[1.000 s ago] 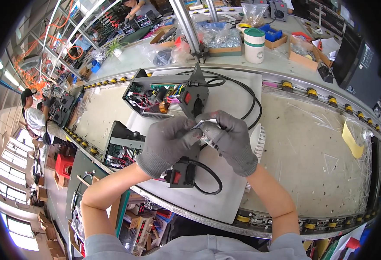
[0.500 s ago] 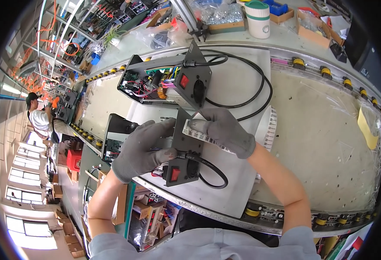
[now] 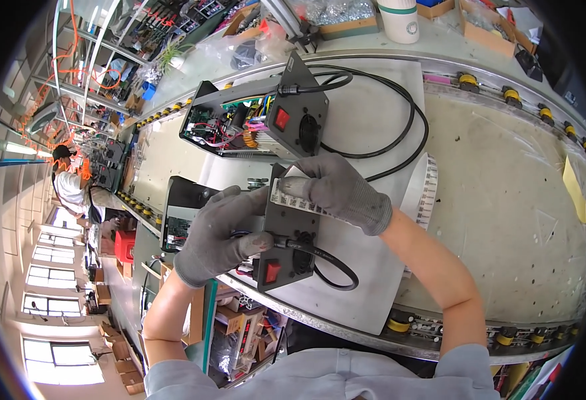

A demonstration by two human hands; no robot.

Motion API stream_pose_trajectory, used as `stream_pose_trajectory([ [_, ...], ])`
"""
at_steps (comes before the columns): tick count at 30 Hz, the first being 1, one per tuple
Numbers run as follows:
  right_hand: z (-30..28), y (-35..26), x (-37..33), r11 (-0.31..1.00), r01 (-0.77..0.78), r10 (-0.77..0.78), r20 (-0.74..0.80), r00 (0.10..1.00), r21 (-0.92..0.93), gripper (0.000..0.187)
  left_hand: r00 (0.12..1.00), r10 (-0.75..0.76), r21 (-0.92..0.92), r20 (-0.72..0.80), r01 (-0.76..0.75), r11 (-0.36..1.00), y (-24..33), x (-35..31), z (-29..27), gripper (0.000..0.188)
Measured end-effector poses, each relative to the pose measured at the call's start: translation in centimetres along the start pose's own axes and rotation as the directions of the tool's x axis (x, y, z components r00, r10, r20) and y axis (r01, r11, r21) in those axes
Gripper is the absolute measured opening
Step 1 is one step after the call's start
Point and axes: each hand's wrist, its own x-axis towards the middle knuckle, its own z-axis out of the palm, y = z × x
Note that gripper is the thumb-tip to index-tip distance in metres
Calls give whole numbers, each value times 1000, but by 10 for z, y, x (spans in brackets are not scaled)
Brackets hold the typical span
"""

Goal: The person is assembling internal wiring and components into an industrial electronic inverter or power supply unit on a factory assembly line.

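Note:
In the middle lies an open black electronics unit; its end panel (image 3: 281, 220) bears a red rocker switch (image 3: 273, 271), a fan grille and a plugged-in black power cable (image 3: 338, 261). My left hand (image 3: 223, 237), grey-gloved, is closed on this unit beside the panel, thumb near the plug. At the panel's upper part my right hand (image 3: 339, 190), also gloved, pinches the end of a white label strip (image 3: 304, 203) printed with small codes. The strip's end lies over the panel face; whether it is stuck there I cannot tell. Its loose length (image 3: 421, 197) curls to the right.
A second open unit (image 3: 253, 123) with exposed wires and a long black cable (image 3: 413, 120) stands behind. Both rest on a white sheet (image 3: 366, 293) over a conveyor with yellow rollers (image 3: 399, 325). Beyond are a white cup (image 3: 399, 23) and parts boxes; a person works far left.
My right hand and the strip's end have shifted slightly left against the panel. My left hand keeps its place on the unit. The whole view has moved a little.

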Motion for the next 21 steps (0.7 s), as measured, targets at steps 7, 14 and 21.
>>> stream_pose_trajectory([
  [7, -4, 6, 6, 995, 15, -15, 8, 1000, -103, 24, 1000, -23, -14, 6, 23, 1000, 2, 0, 0, 80],
  [14, -2, 4, 4, 999, 9, -9, 6, 1000, -54, 26, 996, -86, -59, 24, 88, 994, 5, 2, -1, 83],
  [21, -1, 1, 4, 993, 3, -4, -9, 1000, -119, 26, 997, -76, -37, 11, 76, 996, 4, 1, 1, 84],
])
